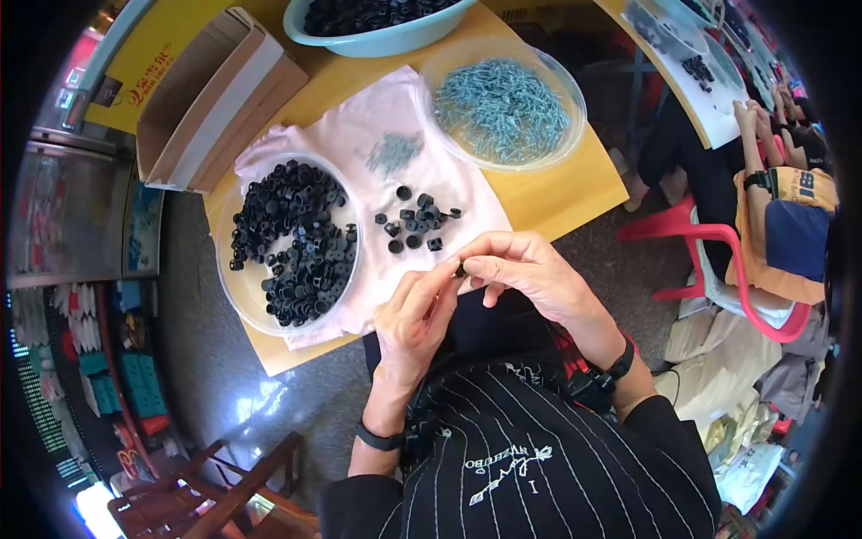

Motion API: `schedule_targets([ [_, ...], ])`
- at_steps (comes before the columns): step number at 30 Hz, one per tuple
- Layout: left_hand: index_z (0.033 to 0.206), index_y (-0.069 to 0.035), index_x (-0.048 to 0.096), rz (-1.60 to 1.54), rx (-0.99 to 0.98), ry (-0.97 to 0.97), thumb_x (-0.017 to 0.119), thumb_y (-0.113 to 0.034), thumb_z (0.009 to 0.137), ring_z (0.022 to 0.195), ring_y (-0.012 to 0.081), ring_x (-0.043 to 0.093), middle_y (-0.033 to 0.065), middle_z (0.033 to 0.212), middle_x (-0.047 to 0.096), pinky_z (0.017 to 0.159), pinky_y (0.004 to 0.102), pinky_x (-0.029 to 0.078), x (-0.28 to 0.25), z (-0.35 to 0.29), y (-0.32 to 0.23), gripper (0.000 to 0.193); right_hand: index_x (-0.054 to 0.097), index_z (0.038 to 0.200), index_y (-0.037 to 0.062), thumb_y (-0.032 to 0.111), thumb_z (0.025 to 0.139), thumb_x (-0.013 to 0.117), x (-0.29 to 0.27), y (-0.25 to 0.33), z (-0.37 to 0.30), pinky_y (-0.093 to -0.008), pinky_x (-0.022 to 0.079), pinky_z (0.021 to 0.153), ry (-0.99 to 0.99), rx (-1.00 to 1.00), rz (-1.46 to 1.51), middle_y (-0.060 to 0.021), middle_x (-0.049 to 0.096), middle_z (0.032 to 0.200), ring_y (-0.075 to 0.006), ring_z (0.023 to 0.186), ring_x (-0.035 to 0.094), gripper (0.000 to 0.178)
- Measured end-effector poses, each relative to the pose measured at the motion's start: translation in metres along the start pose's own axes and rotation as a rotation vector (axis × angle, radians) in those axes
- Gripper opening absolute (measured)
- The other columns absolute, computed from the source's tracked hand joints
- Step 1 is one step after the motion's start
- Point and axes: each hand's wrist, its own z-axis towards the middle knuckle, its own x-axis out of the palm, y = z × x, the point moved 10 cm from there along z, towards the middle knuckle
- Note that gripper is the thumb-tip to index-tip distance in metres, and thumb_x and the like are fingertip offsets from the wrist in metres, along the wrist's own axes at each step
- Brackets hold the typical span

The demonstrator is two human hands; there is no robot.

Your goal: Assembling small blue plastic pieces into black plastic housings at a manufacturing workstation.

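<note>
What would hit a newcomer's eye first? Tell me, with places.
Probably the black plastic caps heaped in the left clear tray on the table, and the blue-green screw-like pins in the right clear tray. Then the left hand and right hand, fingertips meeting at a small dark piece by the table's near edge.

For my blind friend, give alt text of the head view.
Left hand and right hand pinch a small black part at a yellow table. Its pink cloth bears loose black parts, near tubs of black parts and thin bluish pieces.
</note>
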Motion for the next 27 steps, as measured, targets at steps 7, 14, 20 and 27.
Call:
schedule_targets([
  [7, 0.101, -0.002, 0.069, 0.209, -0.069, -0.035, 0.069, -0.002, 0.085, 0.075, 0.0246, 0.064, 0.0120, 0.092, 0.064, 0.063, 0.0324, 0.051, -0.011, 0.056, 0.005, 0.016, 0.065, 0.107, -0.0009, 0.009, 0.091, 0.064, -0.025, 0.020, 0.001, -0.0250, 0.051, 0.065, -0.278, -0.214, -0.372, -0.0058, 0.066, 0.090, -0.0106, 0.076, 0.063, 0.018],
  [14, 0.092, 0.002, 0.067, 0.443, -0.109, -0.067, 0.063, 0.003, 0.084, 0.067, 0.0234, 0.061, 0.0132, 0.086, 0.063, 0.062, 0.0325, 0.048, -0.006, 0.104, 0.041, 0.009, 0.062, 0.096, -0.0018, -0.002, 0.083, 0.064, -0.019, 0.042, -0.002, -0.0305, 0.050, 0.063, -0.408, -0.472, -0.827, -0.0127, 0.059, 0.084, -0.0225, 0.070, 0.063, 0.013],
  [20, 0.090, 0.000, 0.065, 0.409, -0.153, 0.074, 0.060, 0.003, 0.082, 0.081, 0.0348, 0.062, 0.0161, 0.087, 0.060, 0.071, 0.0404, 0.048, 0.001, 0.111, 0.048, 0.010, 0.061, 0.096, -0.0014, -0.003, 0.083, 0.065, -0.023, 0.039, -0.001, -0.0300, 0.051, 0.061, -0.395, -0.459, -0.779, -0.0115, 0.059, 0.084, -0.0201, 0.069, 0.063, 0.014],
  [27, 0.094, 0.001, 0.065, 0.557, -0.007, 0.128, 0.063, 0.004, 0.082, 0.072, 0.0322, 0.059, 0.0146, 0.080, 0.058, 0.068, 0.0373, 0.047, 0.006, 0.117, 0.039, 0.013, 0.059, 0.092, -0.0004, -0.004, 0.080, 0.066, -0.019, 0.040, -0.003, -0.0325, 0.050, 0.061, -0.380, -0.499, -0.861, -0.0113, 0.058, 0.085, -0.0229, 0.070, 0.062, 0.014],
])
